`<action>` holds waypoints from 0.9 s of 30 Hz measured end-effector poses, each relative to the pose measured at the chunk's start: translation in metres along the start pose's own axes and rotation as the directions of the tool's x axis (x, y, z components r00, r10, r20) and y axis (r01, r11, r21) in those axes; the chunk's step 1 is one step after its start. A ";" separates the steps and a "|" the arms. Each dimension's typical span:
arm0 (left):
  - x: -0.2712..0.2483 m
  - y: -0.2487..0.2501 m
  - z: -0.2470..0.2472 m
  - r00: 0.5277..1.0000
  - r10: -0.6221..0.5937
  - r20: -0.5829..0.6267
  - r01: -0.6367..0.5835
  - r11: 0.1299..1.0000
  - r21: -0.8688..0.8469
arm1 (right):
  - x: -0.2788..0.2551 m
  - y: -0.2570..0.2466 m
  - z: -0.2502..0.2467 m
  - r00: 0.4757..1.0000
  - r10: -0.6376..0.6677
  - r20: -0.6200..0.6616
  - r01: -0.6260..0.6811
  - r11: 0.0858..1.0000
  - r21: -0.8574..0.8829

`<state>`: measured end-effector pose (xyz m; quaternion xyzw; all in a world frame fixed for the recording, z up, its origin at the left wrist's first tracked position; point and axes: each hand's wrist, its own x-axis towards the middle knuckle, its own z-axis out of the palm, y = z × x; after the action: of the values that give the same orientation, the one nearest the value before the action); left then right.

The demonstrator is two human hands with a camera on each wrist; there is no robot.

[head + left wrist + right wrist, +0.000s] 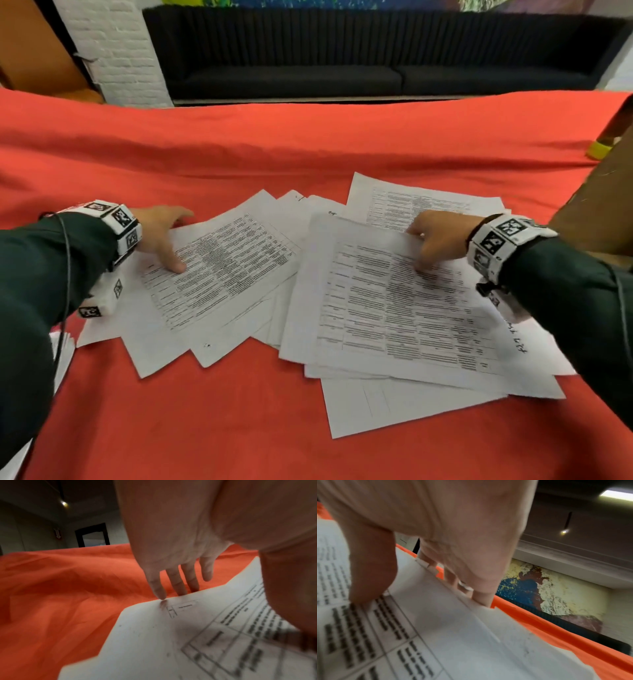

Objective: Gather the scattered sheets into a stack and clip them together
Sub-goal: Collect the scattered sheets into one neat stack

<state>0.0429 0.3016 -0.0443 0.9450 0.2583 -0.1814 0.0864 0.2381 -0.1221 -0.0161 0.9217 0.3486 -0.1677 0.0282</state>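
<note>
Printed sheets (394,301) lie fanned in two overlapping piles on the red cloth (239,144). Your left hand (161,236) presses the left pile with straight fingers; your right hand (435,236) pinches the right pile's far edge, thumb on top. A dark sofa (342,58) lines the far wall.

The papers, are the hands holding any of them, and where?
Yes. The right hand pinches the far edge of the right pile's top sheet, thumb on top, fingers behind. The left hand rests its thumb on the left sheet, fingertips at its far edge.
</note>
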 end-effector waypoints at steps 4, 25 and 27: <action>0.007 0.005 -0.006 0.998 -0.052 0.024 0.051 0.998 0.040 | 0.014 -0.022 0.009 0.999 -0.023 0.024 0.023 1.000 -0.014; -0.090 0.014 -0.079 0.983 0.141 -0.115 -0.181 0.689 -0.702 | -0.006 0.024 -0.031 0.922 0.263 -0.285 -0.264 0.964 0.036; -0.083 0.037 -0.064 0.969 0.241 -0.048 -0.233 0.838 -0.494 | -0.020 0.039 -0.042 0.847 0.360 -0.390 -0.339 0.932 0.125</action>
<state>0.0147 0.2489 0.0492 0.9141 0.1766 -0.1044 0.3496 0.2614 -0.1567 0.0279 0.9845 0.1687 0.0269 -0.0384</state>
